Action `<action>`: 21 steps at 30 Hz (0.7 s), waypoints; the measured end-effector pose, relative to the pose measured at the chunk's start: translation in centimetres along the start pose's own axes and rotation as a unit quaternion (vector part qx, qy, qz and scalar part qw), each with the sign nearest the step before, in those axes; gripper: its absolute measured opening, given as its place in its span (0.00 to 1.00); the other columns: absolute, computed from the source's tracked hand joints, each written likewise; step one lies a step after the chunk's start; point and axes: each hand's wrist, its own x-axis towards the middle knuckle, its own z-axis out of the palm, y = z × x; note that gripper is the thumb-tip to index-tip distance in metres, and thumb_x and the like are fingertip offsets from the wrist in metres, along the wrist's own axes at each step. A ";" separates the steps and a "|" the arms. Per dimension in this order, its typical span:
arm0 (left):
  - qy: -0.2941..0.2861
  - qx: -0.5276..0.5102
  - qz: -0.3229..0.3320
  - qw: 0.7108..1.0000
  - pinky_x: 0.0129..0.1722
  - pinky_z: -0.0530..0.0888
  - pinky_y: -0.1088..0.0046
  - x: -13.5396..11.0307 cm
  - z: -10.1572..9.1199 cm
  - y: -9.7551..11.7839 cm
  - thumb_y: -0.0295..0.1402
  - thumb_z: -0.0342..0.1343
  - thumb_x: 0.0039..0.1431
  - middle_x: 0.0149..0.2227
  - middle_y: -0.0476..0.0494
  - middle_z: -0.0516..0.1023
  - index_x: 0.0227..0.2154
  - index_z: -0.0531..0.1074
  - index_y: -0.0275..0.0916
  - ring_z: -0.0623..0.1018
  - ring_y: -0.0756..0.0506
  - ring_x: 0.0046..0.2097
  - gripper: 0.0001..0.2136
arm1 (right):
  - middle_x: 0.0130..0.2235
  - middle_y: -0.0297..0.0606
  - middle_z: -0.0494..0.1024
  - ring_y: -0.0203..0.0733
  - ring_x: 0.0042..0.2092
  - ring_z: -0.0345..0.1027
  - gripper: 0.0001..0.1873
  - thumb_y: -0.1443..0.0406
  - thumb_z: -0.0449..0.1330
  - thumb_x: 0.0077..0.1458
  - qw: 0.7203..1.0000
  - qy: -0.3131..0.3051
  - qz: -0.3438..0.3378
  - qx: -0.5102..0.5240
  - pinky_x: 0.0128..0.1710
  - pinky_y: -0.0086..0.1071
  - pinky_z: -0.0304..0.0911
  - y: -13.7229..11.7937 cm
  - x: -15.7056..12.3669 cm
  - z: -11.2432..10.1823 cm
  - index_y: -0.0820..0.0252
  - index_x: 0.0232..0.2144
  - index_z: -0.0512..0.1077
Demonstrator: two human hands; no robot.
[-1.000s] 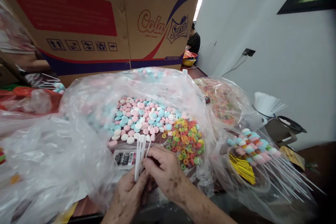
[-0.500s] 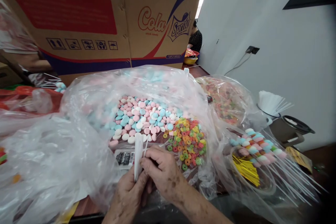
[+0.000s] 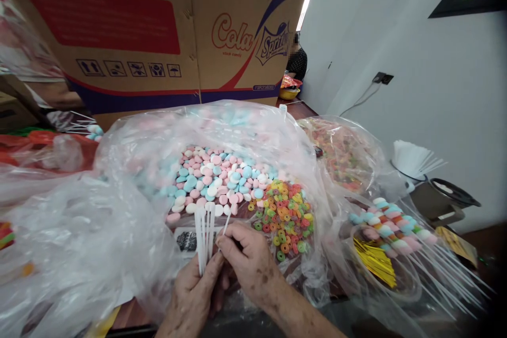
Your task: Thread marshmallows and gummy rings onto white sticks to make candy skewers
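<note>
Upright, white sticks (image 3: 205,232) in left hand (image 3: 193,296), tips up.

White sticks (image 3: 205,232) are seen against round sweets (image 3: 216,177) in pink, pale blue and white, heaped in a clear bag (image 3: 130,169). Beside them, ring sweets (image 3: 287,211) are mixed in red, orange, yellow and green. The cardboard box (image 3: 158,31) is brown, marked with a red panel, a dark blue band and red lettering (small black handling symbols are printed below the panel). Gold ties (image 3: 374,261) lie under skewered sweets (image 3: 392,222) banded pink, blue and white
</note>
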 end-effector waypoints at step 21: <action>0.024 -0.065 0.003 0.998 0.09 0.53 0.82 0.2 0.1 0.2 0.49 0.64 0.48 0.17 0.55 0.72 0.35 0.74 0.36 0.62 0.55 0.10 0.20 | 0.40 0.42 0.77 0.46 0.44 0.70 0.13 0.66 0.49 0.65 0.910 0.087 -0.108 -0.391 0.45 0.36 0.62 1.1 3.6 -10.4 0.59 0.39 0.75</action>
